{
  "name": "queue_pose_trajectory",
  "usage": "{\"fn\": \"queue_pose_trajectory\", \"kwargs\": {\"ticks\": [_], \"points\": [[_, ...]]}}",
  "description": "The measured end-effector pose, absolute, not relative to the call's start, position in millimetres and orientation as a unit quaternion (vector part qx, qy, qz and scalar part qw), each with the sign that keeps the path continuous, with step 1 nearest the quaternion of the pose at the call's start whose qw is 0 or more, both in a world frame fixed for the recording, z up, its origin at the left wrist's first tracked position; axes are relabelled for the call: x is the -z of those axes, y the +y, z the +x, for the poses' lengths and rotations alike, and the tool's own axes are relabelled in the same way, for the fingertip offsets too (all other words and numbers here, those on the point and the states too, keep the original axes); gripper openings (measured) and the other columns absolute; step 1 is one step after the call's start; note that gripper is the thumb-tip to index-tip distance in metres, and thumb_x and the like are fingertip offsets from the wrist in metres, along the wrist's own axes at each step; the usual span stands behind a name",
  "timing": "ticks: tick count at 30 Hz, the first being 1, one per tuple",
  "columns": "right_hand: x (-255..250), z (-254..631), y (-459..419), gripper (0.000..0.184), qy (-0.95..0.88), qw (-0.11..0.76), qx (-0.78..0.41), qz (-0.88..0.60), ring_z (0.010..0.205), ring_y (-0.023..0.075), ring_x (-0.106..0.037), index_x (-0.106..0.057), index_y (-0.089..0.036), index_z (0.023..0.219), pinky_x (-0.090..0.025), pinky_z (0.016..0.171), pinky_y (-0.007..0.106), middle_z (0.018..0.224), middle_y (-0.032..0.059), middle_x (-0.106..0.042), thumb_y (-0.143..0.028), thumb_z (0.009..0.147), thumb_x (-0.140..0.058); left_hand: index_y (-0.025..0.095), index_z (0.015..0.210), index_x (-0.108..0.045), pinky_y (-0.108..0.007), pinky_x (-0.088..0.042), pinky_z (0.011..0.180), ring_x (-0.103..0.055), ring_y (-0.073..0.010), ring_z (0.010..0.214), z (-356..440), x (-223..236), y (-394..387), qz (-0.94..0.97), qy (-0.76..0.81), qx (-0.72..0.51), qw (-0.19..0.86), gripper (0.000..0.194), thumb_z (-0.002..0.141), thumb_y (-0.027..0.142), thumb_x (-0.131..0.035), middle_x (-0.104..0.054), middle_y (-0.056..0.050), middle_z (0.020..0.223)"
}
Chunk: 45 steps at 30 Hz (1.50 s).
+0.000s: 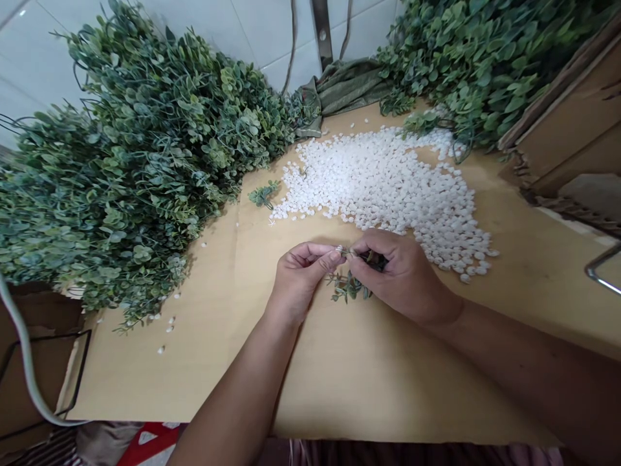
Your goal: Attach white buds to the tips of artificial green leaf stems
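Head view: on the near side of the white pile (378, 175), the left hand (301, 270) pinches a small white piece (338, 248); the right hand (405, 272) grasps a leafy sprig (352, 285) by its stem (346, 252). Advisable: keep both fingertip grips close, stem straight.

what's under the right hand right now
Leaves of a green sprig poke out beneath the right hand, over the tan tabletop. Whatever the palm covers can't be seen.
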State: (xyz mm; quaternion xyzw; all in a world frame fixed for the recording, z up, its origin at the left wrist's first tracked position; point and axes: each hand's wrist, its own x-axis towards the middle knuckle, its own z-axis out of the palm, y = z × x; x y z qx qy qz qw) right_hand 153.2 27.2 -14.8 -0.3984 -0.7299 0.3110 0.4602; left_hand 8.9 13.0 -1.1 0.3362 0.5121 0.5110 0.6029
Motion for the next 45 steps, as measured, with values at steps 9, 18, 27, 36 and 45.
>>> {"fn": "queue_pose_trajectory", "kwargs": {"ticks": [9, 18, 27, 36, 45], "points": [[19.1, 151.9, 28.5, 0.014, -0.725, 0.462, -0.326, -0.394, 0.054, 0.0086, -0.04, -0.049, -0.016, 0.059, -0.032, 0.051, 0.021, 0.057, -0.0029, -0.044, -0.011, 0.071, -0.051, 0.016, 0.071, -0.07, -0.018, -0.048, 0.057, -0.058, -0.0061, 0.052, 8.7, 0.5, 14.1, 0.336, 0.506, -0.518, 0.602, 0.027, 0.048, 0.021, -0.082, -0.067, 0.002, 0.059], [18.6, 151.5, 26.8, 0.015, -0.723, 0.463, -0.338, -0.385, 0.055, 0.0092, -0.042, -0.049, -0.016, 0.059, -0.034, 0.052, 0.022, 0.058, -0.002, -0.046, -0.01, 0.073, -0.049, 0.015, 0.068, -0.072, -0.018, -0.049, 0.058, -0.058, -0.0066, 0.052, 10.1, 2.9, 14.3, 0.342, 0.534, -0.501, 0.589, 0.022, 0.05, 0.024, -0.081, -0.068, 0.0, 0.056], [17.4, 152.4, 27.2, 0.016, -0.729, 0.451, -0.323, -0.4, 0.052, 0.0088, -0.041, -0.048, -0.017, 0.058, -0.032, 0.05, 0.021, 0.056, -0.0027, -0.046, -0.009, 0.072, -0.049, 0.016, 0.063, -0.071, -0.019, -0.051, 0.059, -0.059, -0.0072, 0.053, 13.3, 4.2, 15.3, 0.34, 0.531, -0.501, 0.593, 0.024, 0.045, 0.027, -0.083, -0.069, 0.0, 0.058], [17.8, 154.3, 29.3, 0.013, -0.716, 0.423, -0.367, -0.416, 0.056, 0.0115, -0.048, -0.057, -0.014, 0.063, -0.037, 0.054, 0.023, 0.06, 0.0008, -0.054, -0.015, 0.075, -0.051, 0.014, 0.065, -0.072, -0.02, -0.047, 0.055, -0.055, -0.0073, 0.05, 9.5, 1.0, 16.0, 0.362, 0.547, -0.474, 0.588, 0.02, 0.05, 0.025, -0.081, -0.068, -0.001, 0.058], [13.6, 153.0, 29.6, 0.013, -0.704, 0.434, -0.378, -0.415, 0.057, 0.011, -0.05, -0.057, -0.015, 0.064, -0.038, 0.054, 0.022, 0.061, 0.0003, -0.056, -0.014, 0.074, -0.05, 0.015, 0.067, -0.072, -0.02, -0.048, 0.056, -0.058, -0.0081, 0.051, 11.7, 1.4, 17.6, 0.361, 0.543, -0.476, 0.59, 0.021, 0.052, 0.027, -0.08, -0.067, 0.0, 0.056]]}}
